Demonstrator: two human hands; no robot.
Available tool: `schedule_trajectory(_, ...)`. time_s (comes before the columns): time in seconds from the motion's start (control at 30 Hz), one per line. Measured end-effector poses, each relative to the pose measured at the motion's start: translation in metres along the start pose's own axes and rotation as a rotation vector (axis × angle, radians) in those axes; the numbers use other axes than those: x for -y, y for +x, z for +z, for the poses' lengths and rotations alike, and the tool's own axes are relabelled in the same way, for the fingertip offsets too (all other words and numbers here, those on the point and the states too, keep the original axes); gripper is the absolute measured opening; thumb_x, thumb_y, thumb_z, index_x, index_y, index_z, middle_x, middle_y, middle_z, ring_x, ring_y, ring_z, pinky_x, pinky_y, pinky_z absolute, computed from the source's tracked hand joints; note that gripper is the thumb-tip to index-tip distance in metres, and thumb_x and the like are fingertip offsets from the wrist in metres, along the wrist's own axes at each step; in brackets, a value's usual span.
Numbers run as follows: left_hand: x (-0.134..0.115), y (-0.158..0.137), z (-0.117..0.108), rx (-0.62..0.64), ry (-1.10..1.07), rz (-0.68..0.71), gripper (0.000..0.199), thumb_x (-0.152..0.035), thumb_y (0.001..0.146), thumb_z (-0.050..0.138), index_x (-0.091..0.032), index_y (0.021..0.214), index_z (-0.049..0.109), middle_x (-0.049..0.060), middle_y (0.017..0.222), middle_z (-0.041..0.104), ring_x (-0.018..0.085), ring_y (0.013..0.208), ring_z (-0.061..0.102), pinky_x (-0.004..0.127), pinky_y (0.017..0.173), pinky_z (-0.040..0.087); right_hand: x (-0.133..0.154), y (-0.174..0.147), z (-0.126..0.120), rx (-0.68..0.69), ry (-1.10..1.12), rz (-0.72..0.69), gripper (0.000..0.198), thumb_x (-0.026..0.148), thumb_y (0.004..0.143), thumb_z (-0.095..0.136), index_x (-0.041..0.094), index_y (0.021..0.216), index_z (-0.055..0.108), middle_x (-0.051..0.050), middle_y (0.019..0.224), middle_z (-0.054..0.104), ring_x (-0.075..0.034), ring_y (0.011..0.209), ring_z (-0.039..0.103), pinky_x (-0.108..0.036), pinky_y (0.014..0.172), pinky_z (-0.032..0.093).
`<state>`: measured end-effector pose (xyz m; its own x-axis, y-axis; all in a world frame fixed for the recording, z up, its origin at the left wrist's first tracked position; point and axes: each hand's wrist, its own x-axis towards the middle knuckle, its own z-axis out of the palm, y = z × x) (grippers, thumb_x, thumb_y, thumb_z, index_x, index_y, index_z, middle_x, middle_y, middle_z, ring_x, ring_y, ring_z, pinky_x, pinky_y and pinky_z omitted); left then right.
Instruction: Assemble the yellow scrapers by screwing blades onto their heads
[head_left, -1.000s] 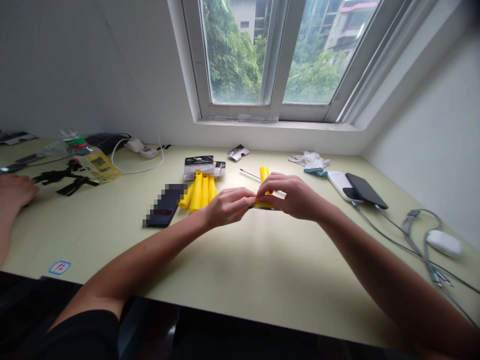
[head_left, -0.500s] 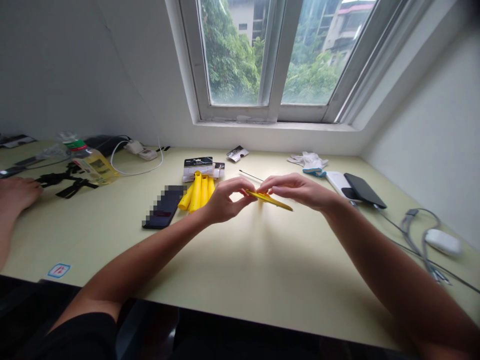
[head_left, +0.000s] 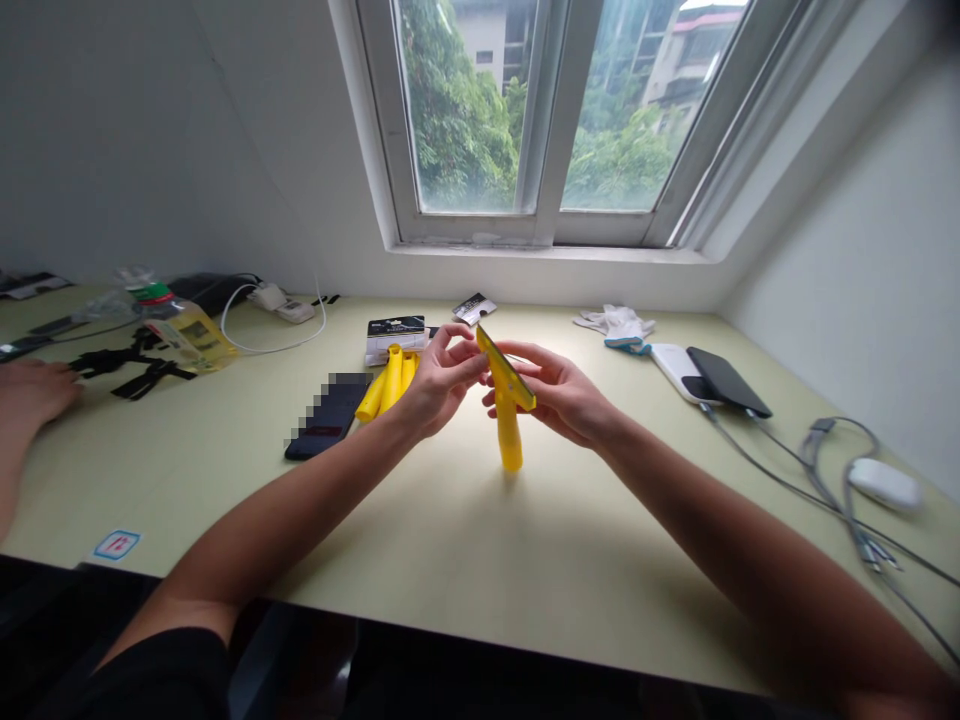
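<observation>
A yellow T-shaped scraper (head_left: 508, 435) is held up over the table, handle pointing down and its flat head tilted. My left hand (head_left: 441, 382) is closed, pinching the left side of the head between thumb and fingers. From the other side my right hand (head_left: 561, 395) grips it, with fingertips partly hidden behind the head and handle. Just left of my left hand lie several yellow handles (head_left: 391, 385), partly covered by that hand, beside a black-and-white packaging card (head_left: 395, 338).
A phone (head_left: 328, 415) lies left of the handles. At right are white gloves (head_left: 619, 322), a white power bank (head_left: 679, 370), a black device (head_left: 727, 380), cables and a white mouse-like object (head_left: 885, 484). Another person's hand (head_left: 41, 390) rests at far left near a bottle (head_left: 191, 335).
The scraper has turned from nearly edge-on to head up with its handle hanging down. My right hand has shifted left and lower around it; my left fingers have moved up slightly.
</observation>
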<state>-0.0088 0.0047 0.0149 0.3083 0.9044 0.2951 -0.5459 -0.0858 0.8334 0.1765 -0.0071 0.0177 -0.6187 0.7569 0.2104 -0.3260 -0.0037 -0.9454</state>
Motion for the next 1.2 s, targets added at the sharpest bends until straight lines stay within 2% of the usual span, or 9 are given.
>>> schedule_trajectory(0.17, 0.009, 0.0, -0.002, -0.093, -0.054, 0.01, 0.024, -0.022, 0.068, 0.08, -0.019, 0.079, 0.058, -0.003, 0.08, 0.062, 0.01, 0.068, 0.061, 0.023, 0.06, 0.048, -0.02, 0.005, 0.014, -0.214, 0.079, -0.069, 0.042, 0.029, 0.082, 0.068, 0.028, 0.123, 0.061, -0.003, 0.097, 0.073, -0.017, 0.081, 0.068, -0.037, 0.08, 0.055)
schedule_trajectory(0.3, 0.016, 0.0, 0.0, -0.189, -0.058, 0.023, 0.018, -0.021, 0.067, 0.079, -0.017, 0.078, 0.065, -0.001, 0.076, 0.064, 0.01, 0.065, 0.06, 0.023, 0.057, 0.048, -0.029, 0.007, 0.015, -0.277, 0.08, -0.092, 0.045, 0.031, 0.079, 0.071, 0.026, 0.123, 0.062, -0.004, 0.096, 0.074, -0.017, 0.08, 0.068, -0.038, 0.082, 0.055)
schedule_trajectory(0.47, 0.024, -0.003, 0.002, -0.301, 0.076, 0.092, 0.019, -0.025, 0.068, 0.078, -0.016, 0.083, 0.07, 0.001, 0.074, 0.067, 0.012, 0.064, 0.061, 0.025, 0.059, 0.049, -0.036, 0.008, 0.016, -0.376, -0.003, -0.139, 0.046, 0.032, 0.077, 0.072, 0.025, 0.121, 0.063, -0.003, 0.094, 0.075, -0.018, 0.081, 0.07, -0.043, 0.089, 0.052)
schedule_trajectory(0.53, 0.026, -0.007, 0.003, -0.273, 0.125, 0.114, 0.019, -0.026, 0.072, 0.073, -0.016, 0.088, 0.07, 0.003, 0.08, 0.068, 0.014, 0.072, 0.063, 0.026, 0.066, 0.05, -0.036, 0.008, 0.016, -0.418, -0.055, -0.182, 0.045, 0.031, 0.077, 0.072, 0.024, 0.12, 0.063, -0.003, 0.096, 0.075, -0.019, 0.085, 0.07, -0.043, 0.09, 0.052)
schedule_trajectory(0.63, 0.028, -0.015, 0.007, -0.141, 0.145, 0.116, 0.024, -0.025, 0.075, 0.067, -0.017, 0.097, 0.068, 0.006, 0.095, 0.069, 0.019, 0.091, 0.063, 0.029, 0.079, 0.049, -0.033, 0.007, 0.017, -0.465, -0.131, -0.24, 0.043, 0.032, 0.077, 0.072, 0.023, 0.118, 0.062, -0.004, 0.098, 0.074, -0.021, 0.088, 0.07, -0.043, 0.088, 0.054)
schedule_trajectory(0.73, 0.027, -0.02, 0.012, -0.029, 0.137, 0.103, 0.035, -0.023, 0.074, 0.068, -0.018, 0.108, 0.063, 0.007, 0.106, 0.066, 0.023, 0.103, 0.06, 0.031, 0.088, 0.047, -0.027, 0.006, 0.018, -0.473, -0.185, -0.242, 0.042, 0.035, 0.077, 0.072, 0.025, 0.116, 0.058, -0.003, 0.095, 0.074, -0.022, 0.088, 0.07, -0.043, 0.085, 0.056)
schedule_trajectory(0.83, 0.028, -0.021, 0.018, 0.0, 0.144, 0.089, 0.042, -0.024, 0.075, 0.071, -0.02, 0.115, 0.058, 0.007, 0.107, 0.065, 0.023, 0.105, 0.061, 0.032, 0.089, 0.046, -0.024, 0.004, 0.021, -0.456, -0.22, -0.238, 0.042, 0.039, 0.077, 0.07, 0.027, 0.114, 0.055, -0.003, 0.095, 0.073, -0.024, 0.092, 0.069, -0.043, 0.084, 0.056)
schedule_trajectory(1.0, 0.03, -0.021, 0.024, -0.168, 0.149, 0.137, 0.039, -0.027, 0.076, 0.073, -0.022, 0.112, 0.058, 0.003, 0.1, 0.066, 0.019, 0.099, 0.063, 0.03, 0.087, 0.048, -0.026, 0.002, 0.032, -0.402, -0.285, -0.249, 0.04, 0.042, 0.078, 0.068, 0.029, 0.113, 0.053, -0.003, 0.095, 0.072, -0.024, 0.098, 0.068, -0.042, 0.083, 0.056)
schedule_trajectory(1.2, 0.022, -0.023, 0.035, -0.271, 0.018, 0.072, 0.022, -0.027, 0.079, 0.07, -0.016, 0.098, 0.065, 0.003, 0.094, 0.068, 0.018, 0.094, 0.064, 0.032, 0.089, 0.048, -0.029, -0.002, 0.036, -0.394, -0.388, -0.289, 0.034, 0.038, 0.086, 0.06, 0.029, 0.117, 0.051, -0.003, 0.099, 0.07, -0.022, 0.098, 0.066, -0.041, 0.088, 0.053)
